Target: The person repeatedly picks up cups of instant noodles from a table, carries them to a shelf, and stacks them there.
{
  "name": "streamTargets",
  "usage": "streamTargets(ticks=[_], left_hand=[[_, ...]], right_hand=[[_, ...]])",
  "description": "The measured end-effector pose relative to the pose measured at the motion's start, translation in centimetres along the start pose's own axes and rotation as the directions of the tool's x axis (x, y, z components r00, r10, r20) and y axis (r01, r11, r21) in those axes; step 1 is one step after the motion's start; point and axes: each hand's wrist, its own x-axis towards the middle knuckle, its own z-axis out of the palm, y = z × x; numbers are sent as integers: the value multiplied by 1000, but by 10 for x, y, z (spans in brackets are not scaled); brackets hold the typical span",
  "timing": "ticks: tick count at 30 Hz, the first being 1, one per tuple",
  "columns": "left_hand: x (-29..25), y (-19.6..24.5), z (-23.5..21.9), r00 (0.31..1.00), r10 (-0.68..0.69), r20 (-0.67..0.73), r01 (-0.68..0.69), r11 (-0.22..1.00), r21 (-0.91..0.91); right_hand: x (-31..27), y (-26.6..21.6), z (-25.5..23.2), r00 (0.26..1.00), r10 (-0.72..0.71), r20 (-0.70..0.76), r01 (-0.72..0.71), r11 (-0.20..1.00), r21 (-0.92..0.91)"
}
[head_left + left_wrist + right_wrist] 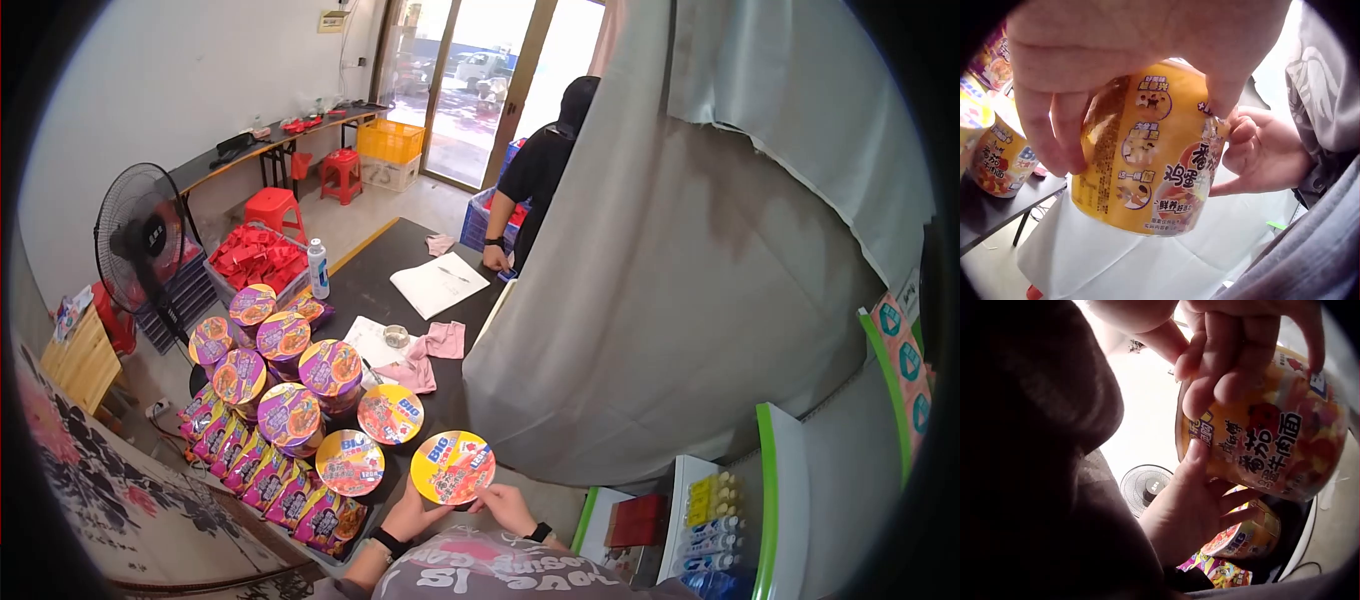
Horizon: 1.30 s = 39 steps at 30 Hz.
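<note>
A yellow noodle cup (453, 467) with a red-printed lid is held up in front of the person's chest, off the table's near edge. The left hand (412, 517) grips its left side; in the left wrist view the fingers of the left hand (1129, 69) curl round the yellow cup (1147, 156). On the other side the right hand (507, 508) holds the cup, and the right wrist view shows the fingers of the right hand (1235, 356) bent against the wall of the cup (1272, 437). Two similar yellow cups (391, 414) stand on the table beside it.
Several purple cups (289, 414) and rows of purple packets (265, 480) crowd the dark table's (375, 270) left side. Pink cloths (440, 345), an open notebook (438, 285) and a bottle (318, 268) lie or stand farther back. Another person (540, 180) stands beside the grey curtain (640, 300).
</note>
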Motion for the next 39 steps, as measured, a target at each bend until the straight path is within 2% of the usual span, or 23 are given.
streamTargets(ticks=[5,7,10,13,16,19,20,21,23,24,25,26,27,28,29,30,31,33,35,37,38,39], left_hand=[[-1,8,6,997,65,50,-69,995,76],[3,22,10,990,7,141,-8,1000,6],[6,33,20,975,-35,217,21,998,66],[12,32,39,955,1,295,-28,996,89],[28,35,59,887,27,461,-100,986,134],[49,29,105,750,97,654,-237,963,129],[62,34,118,698,133,704,-285,953,103],[79,44,135,617,134,776,-332,938,103],[109,79,175,440,296,848,-441,894,-83],[121,107,194,339,282,898,-465,879,-101],[129,142,215,270,161,949,-485,874,-11],[126,163,239,236,47,971,-509,857,82],[124,166,269,167,268,949,-631,768,-106],[118,180,293,91,253,963,-643,753,-137],[107,199,318,47,306,951,-643,738,-206],[95,215,341,3,359,933,-637,720,-275],[81,229,360,-48,350,936,-633,714,-300],[50,252,392,-102,449,888,-589,692,-418],[22,262,421,-164,461,872,-532,703,-472],[-1,274,447,-231,484,844,-413,737,-535],[-9,279,459,-245,480,842,-408,737,-539],[-16,285,471,-289,482,827,-393,728,-562]], right_hand=[[-18,11,-7,998,-2,-66,5,999,50],[-26,15,-13,995,-9,-98,16,997,76],[-38,26,-23,987,22,-161,-2,993,119],[-54,39,-34,970,-1,-244,38,988,149],[-71,54,-47,931,1,-366,68,982,174],[-103,70,-70,844,22,-535,117,967,225],[-111,73,-78,788,45,-614,154,951,267],[-119,75,-90,745,68,-664,187,933,306],[-139,58,-116,642,84,-762,287,896,340],[-150,51,-130,581,80,-810,312,897,312],[-165,45,-140,500,89,-861,293,919,265],[-184,43,-152,443,85,-893,250,944,214],[-203,44,-160,362,87,-928,279,940,197],[-221,46,-166,278,92,-956,302,936,178],[-241,47,-174,183,82,-980,361,921,144],[-261,45,-180,137,105,-985,368,918,149],[-283,41,-183,63,108,-992,355,927,123],[-321,42,-192,-31,100,-994,345,935,83],[-357,49,-198,-215,-98,-972,208,968,-144],[-386,48,-204,-267,-53,-962,256,959,-124],[-401,45,-204,-283,-8,-959,307,946,-99],[-417,39,-206,-326,-60,-943,174,977,-123]])
